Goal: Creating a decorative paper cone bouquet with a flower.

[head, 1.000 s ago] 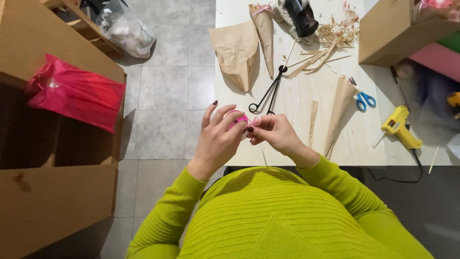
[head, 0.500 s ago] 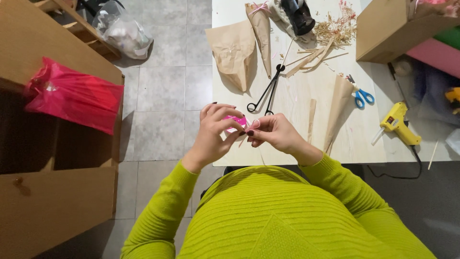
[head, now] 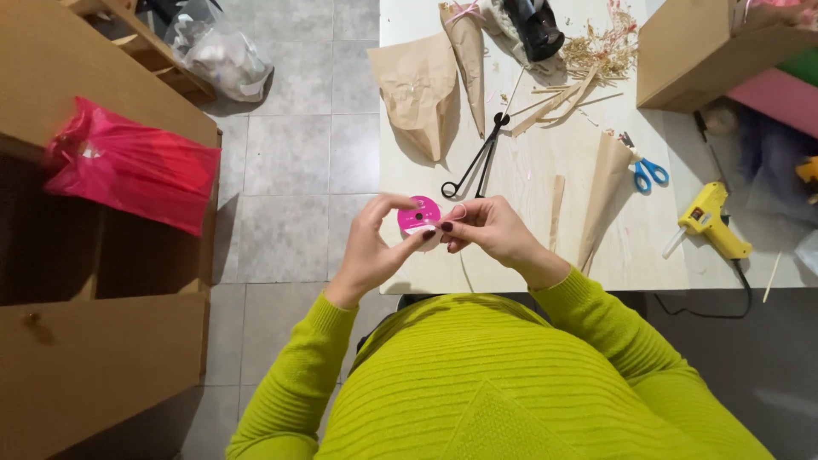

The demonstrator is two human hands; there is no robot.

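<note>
My left hand (head: 371, 247) holds a small pink ribbon spool (head: 418, 214) by its rim, at the near left edge of the pale wooden table (head: 528, 255). My right hand (head: 492, 230) pinches a thin pale ribbon end right beside the spool, with a strand hanging down toward my green sweater. Just beyond the hands lie long black scissors (head: 477, 158) on the table.
Brown paper cones (head: 422, 85) (head: 603, 192) lie on the table with blue-handled scissors (head: 646, 170), a yellow glue gun (head: 714, 223), dried stalks (head: 596, 55) and a cardboard box (head: 690, 51). A wooden cabinet with a red plastic bag (head: 128, 166) stands at left over grey floor tiles.
My left hand's fingers closed around the spool and turned it so its pink face shows. Both hands stayed over the table's near edge.
</note>
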